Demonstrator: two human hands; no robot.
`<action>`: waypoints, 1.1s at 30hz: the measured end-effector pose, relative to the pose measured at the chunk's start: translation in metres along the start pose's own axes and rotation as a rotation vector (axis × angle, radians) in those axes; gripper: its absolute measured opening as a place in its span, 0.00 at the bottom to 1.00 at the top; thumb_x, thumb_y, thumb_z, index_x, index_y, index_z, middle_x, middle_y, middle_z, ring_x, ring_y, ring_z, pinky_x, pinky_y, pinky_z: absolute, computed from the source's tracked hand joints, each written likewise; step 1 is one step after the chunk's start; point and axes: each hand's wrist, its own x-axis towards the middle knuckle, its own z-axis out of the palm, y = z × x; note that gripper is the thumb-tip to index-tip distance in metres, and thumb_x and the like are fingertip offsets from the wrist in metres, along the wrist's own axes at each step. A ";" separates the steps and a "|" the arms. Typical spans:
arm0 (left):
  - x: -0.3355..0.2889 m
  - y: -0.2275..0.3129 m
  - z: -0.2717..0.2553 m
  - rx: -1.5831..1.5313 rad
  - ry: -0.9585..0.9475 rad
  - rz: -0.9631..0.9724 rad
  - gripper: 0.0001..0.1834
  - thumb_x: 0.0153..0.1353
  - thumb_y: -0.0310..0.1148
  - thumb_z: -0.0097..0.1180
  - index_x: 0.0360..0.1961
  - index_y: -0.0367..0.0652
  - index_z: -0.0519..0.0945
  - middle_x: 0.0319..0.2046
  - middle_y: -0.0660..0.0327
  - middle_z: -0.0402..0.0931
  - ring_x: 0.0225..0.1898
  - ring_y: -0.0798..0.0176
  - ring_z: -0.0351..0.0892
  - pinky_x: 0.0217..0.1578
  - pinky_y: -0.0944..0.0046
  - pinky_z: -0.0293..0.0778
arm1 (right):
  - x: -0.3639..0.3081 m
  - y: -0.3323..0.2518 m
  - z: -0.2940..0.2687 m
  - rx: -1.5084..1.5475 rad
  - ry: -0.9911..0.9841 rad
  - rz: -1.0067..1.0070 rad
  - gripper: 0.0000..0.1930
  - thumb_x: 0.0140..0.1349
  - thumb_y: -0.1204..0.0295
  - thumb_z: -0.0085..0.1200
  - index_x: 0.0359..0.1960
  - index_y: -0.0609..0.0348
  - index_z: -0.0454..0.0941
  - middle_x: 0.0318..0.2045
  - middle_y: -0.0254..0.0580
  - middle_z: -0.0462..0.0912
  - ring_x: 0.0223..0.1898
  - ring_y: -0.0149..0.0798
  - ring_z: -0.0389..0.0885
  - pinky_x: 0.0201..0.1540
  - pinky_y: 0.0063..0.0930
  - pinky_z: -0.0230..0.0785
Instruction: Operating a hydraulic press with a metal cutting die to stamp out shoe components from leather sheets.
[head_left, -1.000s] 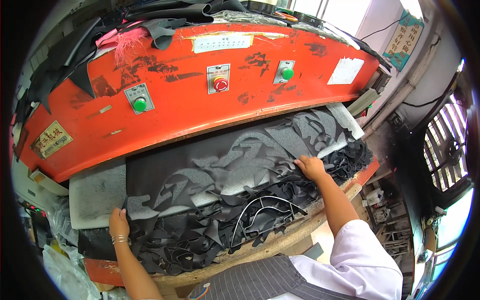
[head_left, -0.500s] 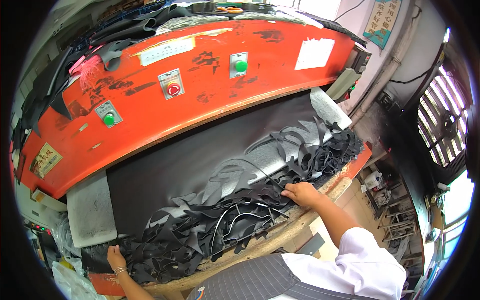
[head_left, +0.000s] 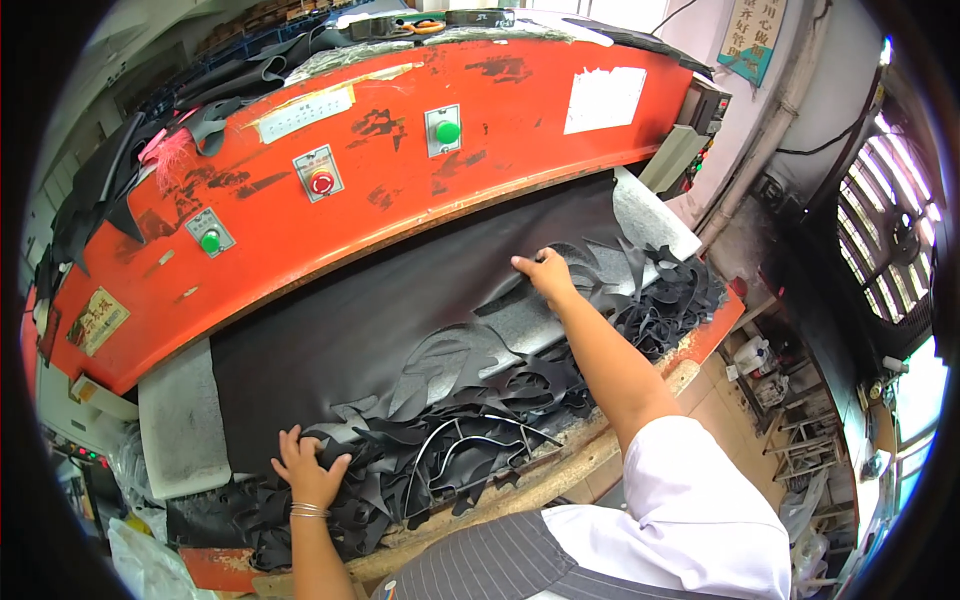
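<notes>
A large black leather-like sheet [head_left: 400,300] lies across the pale press bed, its near edge cut into curved openings. My right hand [head_left: 545,277] is at that ragged edge, right of the middle, thumb and fingers closed on the sheet's cut edge. My left hand [head_left: 311,476], with thin bracelets at the wrist, is open with fingers spread, over the near left edge of the sheet and the loose scraps. Black offcuts [head_left: 375,490] are heaped along the front. Among them lies a curved metal-strip cutting die [head_left: 470,450].
The red press beam [head_left: 390,150] spans above the sheet, with green buttons and a red stop button [head_left: 321,182]. Pale bed pad [head_left: 180,425] shows at the left. A worn wooden edge [head_left: 570,465] runs along the front. Scissors [head_left: 425,27] lie on top of the machine.
My right hand has moved farther in, from the front scraps to the sheet's cut edge. The left hand has moved right from the bed's left corner and spread its fingers.
</notes>
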 end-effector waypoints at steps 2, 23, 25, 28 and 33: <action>-0.009 0.007 0.002 0.055 -0.034 0.023 0.21 0.44 0.43 0.68 0.32 0.45 0.71 0.67 0.50 0.53 0.71 0.39 0.41 0.61 0.25 0.35 | 0.002 0.013 0.003 0.254 -0.022 -0.012 0.18 0.52 0.66 0.64 0.38 0.67 0.75 0.34 0.46 0.81 0.36 0.38 0.77 0.41 0.26 0.67; -0.102 -0.036 -0.022 -0.085 -0.105 0.059 0.14 0.55 0.39 0.60 0.30 0.36 0.78 0.46 0.43 0.77 0.48 0.38 0.73 0.58 0.48 0.62 | -0.038 0.050 -0.176 0.075 -0.498 0.502 0.20 0.62 0.51 0.54 0.36 0.58 0.76 0.24 0.36 0.78 0.19 0.30 0.76 0.22 0.29 0.72; -0.104 -0.008 -0.055 -0.176 -0.314 -0.212 0.13 0.56 0.39 0.59 0.30 0.37 0.78 0.37 0.48 0.80 0.42 0.42 0.76 0.57 0.48 0.63 | -0.057 0.079 -0.218 -0.161 -0.252 0.540 0.20 0.62 0.53 0.55 0.41 0.58 0.76 0.29 0.38 0.81 0.16 0.28 0.72 0.17 0.22 0.68; -0.113 -0.019 -0.064 -0.245 -0.284 -0.200 0.12 0.56 0.37 0.60 0.36 0.40 0.81 0.30 0.53 0.81 0.35 0.52 0.79 0.40 0.59 0.73 | -0.086 0.111 -0.274 0.282 0.024 0.583 0.23 0.64 0.53 0.51 0.50 0.59 0.71 0.41 0.44 0.81 0.17 0.33 0.77 0.14 0.21 0.67; -0.073 -0.040 -0.076 -0.220 -0.013 -0.057 0.11 0.55 0.33 0.61 0.36 0.37 0.81 0.36 0.51 0.82 0.38 0.55 0.81 0.41 0.61 0.74 | -0.106 0.097 -0.279 -0.255 0.273 0.279 0.16 0.63 0.59 0.55 0.40 0.61 0.77 0.29 0.43 0.82 0.17 0.35 0.78 0.15 0.24 0.67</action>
